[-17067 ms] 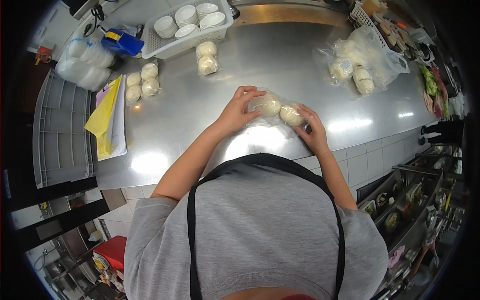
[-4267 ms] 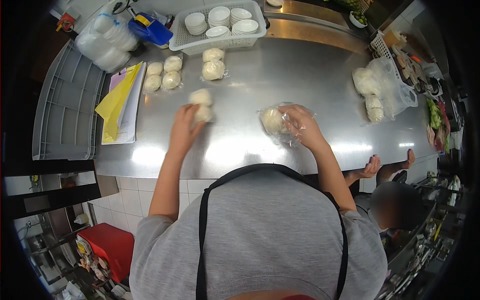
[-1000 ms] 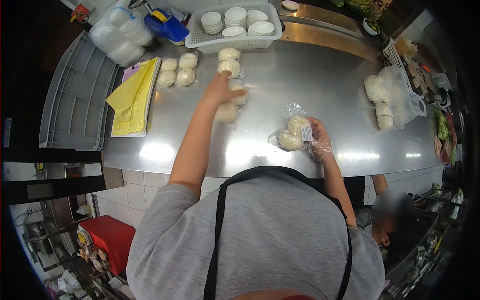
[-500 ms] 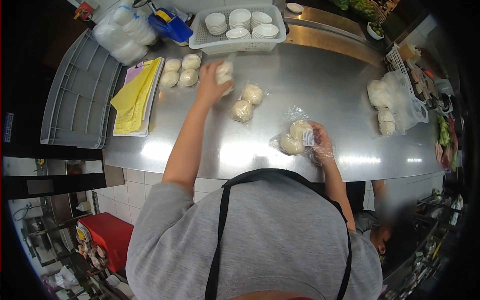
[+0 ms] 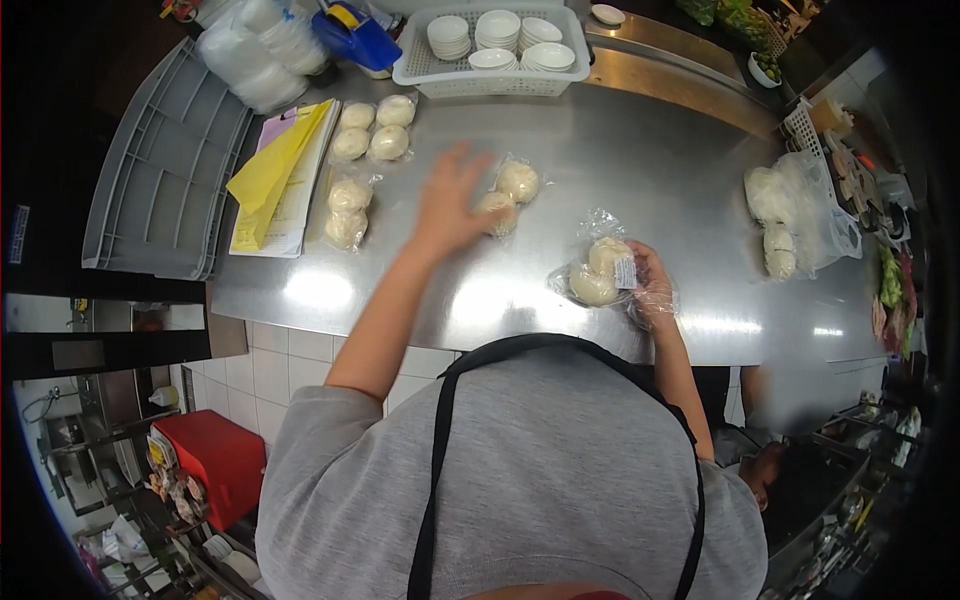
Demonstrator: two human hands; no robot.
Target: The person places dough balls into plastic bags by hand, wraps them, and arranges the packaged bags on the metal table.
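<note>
My left hand (image 5: 452,205) is open with fingers spread, blurred by motion, at the near left side of a clear bag of two round white buns (image 5: 518,182). It partly covers the nearer bun; whether it touches the bag I cannot tell. My right hand (image 5: 652,285) grips the right side of another clear bag of buns (image 5: 595,283), which bears a white printed label (image 5: 625,272). To the left lie a bag with two buns (image 5: 348,213) and, behind it, two more bagged pairs (image 5: 373,130) side by side.
A white basket (image 5: 490,84) of stacked small dishes stands at the back. Papers (image 5: 285,190), a grey crate (image 5: 165,170) and a blue tape dispenser (image 5: 355,38) are at left. A plastic bag with white items (image 5: 780,215) lies right. Another person (image 5: 765,470) is close by at lower right.
My left hand has let go of a bag of buns, which now lies beside the papers, and has come back toward the middle bag. My right hand keeps its hold on the labelled bag.
</note>
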